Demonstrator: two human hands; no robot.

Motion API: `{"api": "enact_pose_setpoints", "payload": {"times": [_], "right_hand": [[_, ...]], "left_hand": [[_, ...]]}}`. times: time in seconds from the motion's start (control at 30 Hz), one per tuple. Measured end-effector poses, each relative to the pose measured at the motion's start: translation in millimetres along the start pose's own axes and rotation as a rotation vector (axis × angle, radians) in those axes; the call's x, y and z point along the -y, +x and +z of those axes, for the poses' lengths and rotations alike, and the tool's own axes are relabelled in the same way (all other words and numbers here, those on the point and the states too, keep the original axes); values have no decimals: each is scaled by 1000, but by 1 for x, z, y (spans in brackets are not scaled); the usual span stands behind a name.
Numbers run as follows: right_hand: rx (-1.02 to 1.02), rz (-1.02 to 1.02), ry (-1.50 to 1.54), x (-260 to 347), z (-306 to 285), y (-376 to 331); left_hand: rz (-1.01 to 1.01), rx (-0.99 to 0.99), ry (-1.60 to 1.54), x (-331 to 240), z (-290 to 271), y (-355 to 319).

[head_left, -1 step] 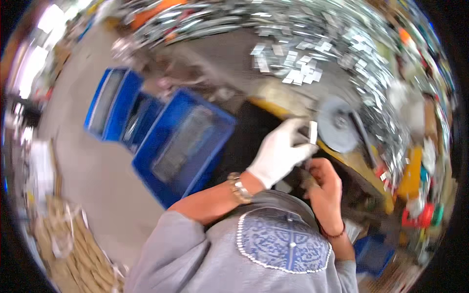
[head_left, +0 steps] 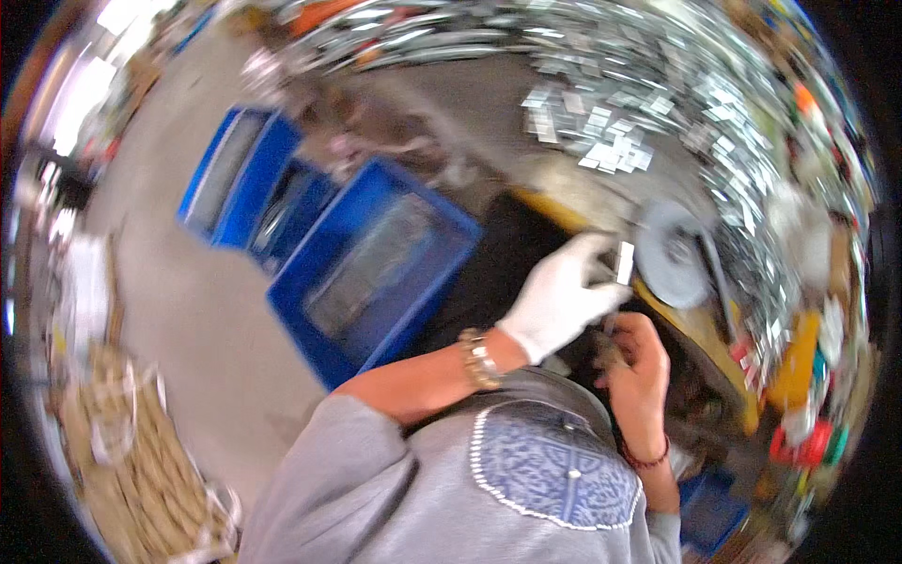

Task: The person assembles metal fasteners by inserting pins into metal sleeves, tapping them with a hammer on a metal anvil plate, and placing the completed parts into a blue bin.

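**Small metal plate held up beside the grey wheel**

Around us we see a heap of shiny metal plates point(head_left: 601, 141) spread over the bench point(head_left: 451, 103) at the top, well apart from our hands. A large blue crate point(head_left: 376, 273) sits on the floor to the left, with two more blue crates point(head_left: 246, 179) behind it. A round grey wheel point(head_left: 669, 256) stands just right of the raised plate, on a yellow machine frame point(head_left: 700, 329). Our grey sleeve point(head_left: 376, 498) fills the lower edge and hides what lies under it.

Our left hand point(head_left: 561, 296), in a white glove, is raised with its fingers pinched on a small metal plate point(head_left: 625, 262), held upright near the wheel. Our right hand point(head_left: 634, 362), bare, is curled just below the left; we cannot tell whether it grips anything
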State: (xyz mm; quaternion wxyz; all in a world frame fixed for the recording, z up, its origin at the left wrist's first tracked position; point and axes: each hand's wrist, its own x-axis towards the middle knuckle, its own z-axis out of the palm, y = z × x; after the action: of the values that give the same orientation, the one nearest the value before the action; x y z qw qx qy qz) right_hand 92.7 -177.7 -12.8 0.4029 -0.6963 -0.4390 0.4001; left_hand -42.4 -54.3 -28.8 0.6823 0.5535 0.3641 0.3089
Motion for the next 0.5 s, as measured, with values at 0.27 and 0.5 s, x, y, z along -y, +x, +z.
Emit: {"api": "enact_pose_setpoints", "payload": {"times": [0.27, 0.5], "right_hand": [[-170, -216, 45, -5, -35, 22], [-179, -218, 167, -26, -62, 48]], "left_hand": [[118, -437, 310, 26, -103, -51], [-326, -1029, 781, 110, -277, -151]]}}
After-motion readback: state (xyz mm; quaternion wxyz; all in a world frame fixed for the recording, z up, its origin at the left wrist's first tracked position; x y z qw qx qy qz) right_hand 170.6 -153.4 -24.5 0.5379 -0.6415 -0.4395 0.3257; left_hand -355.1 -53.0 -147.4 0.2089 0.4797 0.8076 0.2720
